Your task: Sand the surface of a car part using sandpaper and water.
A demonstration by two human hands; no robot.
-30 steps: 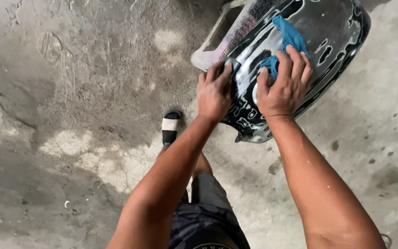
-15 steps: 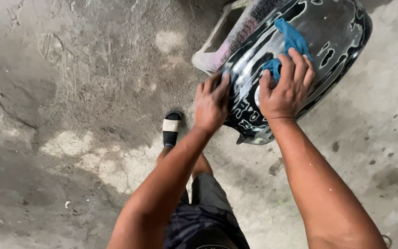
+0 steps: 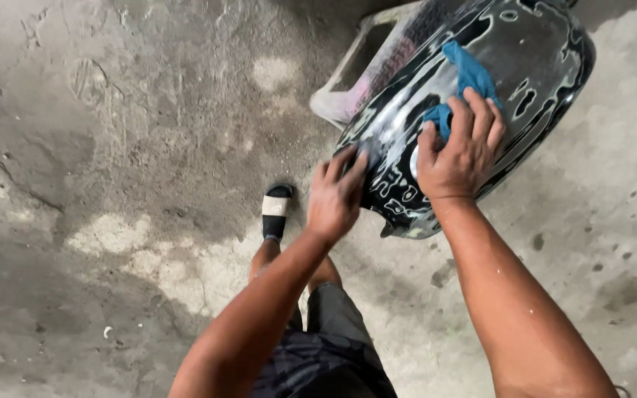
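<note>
Clearly the glossy black tank [image 3: 481, 96] fills the upper right of the frame, its rounded shell propped on a pale plastic stool [image 3: 348, 81] that shows at its upper left edge, with the concrete floor [image 3: 112, 221] all around. My right hand [image 3: 457, 151] lies flat on the curve, fingers [image 3: 481, 118] spread and pressing a blue cloth [image 3: 466, 77] against the paint; the cloth is pinned under my palm and fingertips, not gripped in a fist. My left hand [image 3: 337, 195] sits at the lower left edge of the shell, fingers loosely curled against it, steadying it; it is a little blurred, so I cannot tell whether it hooks under the rim or only rests on the side. I judge the tank to be stiff, hollow metal with some weight to it, and its surface looks wet or soapy with pale streaks, so it is likely slippery under a bare palm. A smooth dome gives nothing to pinch, so the safest hold seems to be at the lower rim, where the edge turns under, with the other hand braced flat on top. The paint would probably scratch if it slid off onto the rough floor. The cloth is soft and limp and goes wherever my palm pushes it. My sandalled foot [image 3: 276, 210] stands just beside the tank, at the middle of the frame.
</note>
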